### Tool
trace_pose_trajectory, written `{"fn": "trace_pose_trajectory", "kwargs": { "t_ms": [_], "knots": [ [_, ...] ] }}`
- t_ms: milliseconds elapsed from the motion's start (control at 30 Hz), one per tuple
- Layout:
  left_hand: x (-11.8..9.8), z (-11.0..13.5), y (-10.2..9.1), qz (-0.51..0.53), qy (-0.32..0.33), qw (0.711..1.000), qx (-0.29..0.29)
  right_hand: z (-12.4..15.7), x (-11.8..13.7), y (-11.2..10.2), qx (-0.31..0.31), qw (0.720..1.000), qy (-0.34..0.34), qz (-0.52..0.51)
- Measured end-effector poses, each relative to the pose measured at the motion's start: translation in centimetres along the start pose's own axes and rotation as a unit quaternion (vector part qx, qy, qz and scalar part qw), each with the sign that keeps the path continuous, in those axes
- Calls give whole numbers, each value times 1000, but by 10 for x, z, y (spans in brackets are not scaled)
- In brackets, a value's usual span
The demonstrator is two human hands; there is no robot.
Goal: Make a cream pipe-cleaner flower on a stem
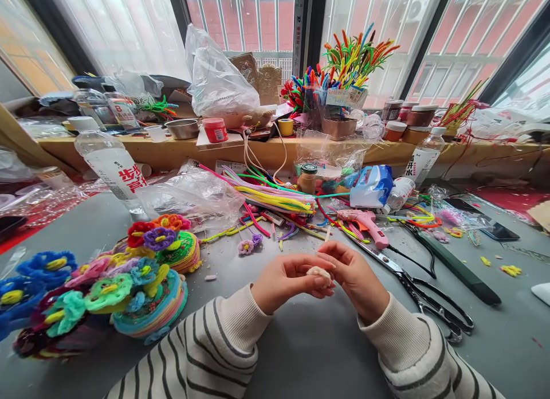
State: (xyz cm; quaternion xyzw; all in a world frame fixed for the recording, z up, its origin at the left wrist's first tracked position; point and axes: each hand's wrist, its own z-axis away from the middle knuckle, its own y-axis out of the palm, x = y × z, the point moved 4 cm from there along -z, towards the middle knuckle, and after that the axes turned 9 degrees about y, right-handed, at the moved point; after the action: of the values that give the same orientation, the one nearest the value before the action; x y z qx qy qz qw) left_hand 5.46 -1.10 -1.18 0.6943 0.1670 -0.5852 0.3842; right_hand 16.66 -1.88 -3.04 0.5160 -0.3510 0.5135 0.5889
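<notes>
My left hand point(289, 280) pinches a small cream-coloured fuzzy piece point(318, 271) between thumb and fingers, above the grey table. It looks like a curled pipe cleaner, though the fingers cover much of it. From the other side, my right hand point(357, 281) closes its thumb and fingertips on the same piece. Just beyond the hands lie two small purple and pink pipe-cleaner flowers point(250, 245). To the left sit pipe-cleaner flower pieces with a green bloom point(108, 291) and round striped bases point(157, 313). Right of my hands, large black-handled scissors point(423, 298) rest on the table.
A pink glue gun point(367, 224) and a long dark green tool point(462, 267) lie at the right. Behind the hands is a pile of coloured pipe cleaners point(275, 198). Water bottles point(112, 167), a glass jar point(307, 179) and a ledge point(167, 152) with tubs line the back.
</notes>
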Motion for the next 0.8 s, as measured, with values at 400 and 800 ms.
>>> {"fn": "trace_pose_trajectory", "kwargs": {
  "t_ms": [400,800],
  "knots": [
    [9,0,-4,-25,-25,999,-36,-2,0,0,-34,998,-36,48],
    [10,2,-5,14,-69,998,-3,-3,-1,0,-37,997,-43,52]
  ]
}}
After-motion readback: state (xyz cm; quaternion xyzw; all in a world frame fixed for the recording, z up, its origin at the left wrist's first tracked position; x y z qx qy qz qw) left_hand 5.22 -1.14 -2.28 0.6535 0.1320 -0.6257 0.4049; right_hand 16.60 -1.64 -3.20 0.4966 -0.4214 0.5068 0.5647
